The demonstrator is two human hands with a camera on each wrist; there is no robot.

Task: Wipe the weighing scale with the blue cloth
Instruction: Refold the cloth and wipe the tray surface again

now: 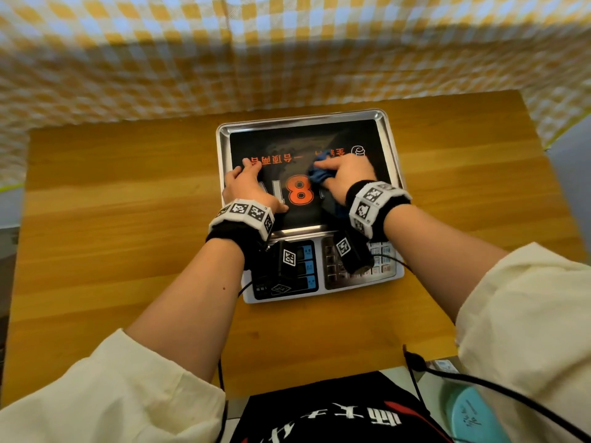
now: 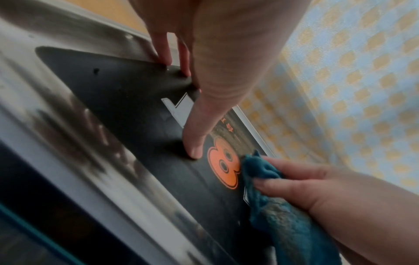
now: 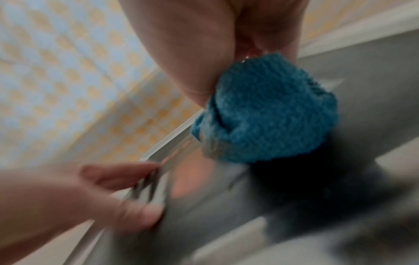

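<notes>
The weighing scale (image 1: 391, 145) stands mid-table; its steel tray carries a black sticker with an orange 8 (image 1: 300, 193). My right hand (image 1: 347, 175) grips the bunched blue cloth (image 1: 318, 174) and holds it down on the sticker, right of the 8. The cloth (image 2: 260, 168) touches the 8's edge in the left wrist view, and it (image 3: 267, 116) bulges below the palm in the right wrist view. My left hand (image 1: 248, 183) rests flat on the tray's left side, fingertips at the rim (image 2: 145, 46), thumb (image 2: 195, 143) pressed on the sticker.
The scale's display (image 1: 307, 270) and keypad (image 1: 380, 254) face me, partly hidden by the wrist cameras. Bare wooden table (image 1: 128, 219) lies on both sides. A yellow checked curtain (image 1: 192, 59) hangs close behind. A teal round object (image 1: 470, 414) sits low right.
</notes>
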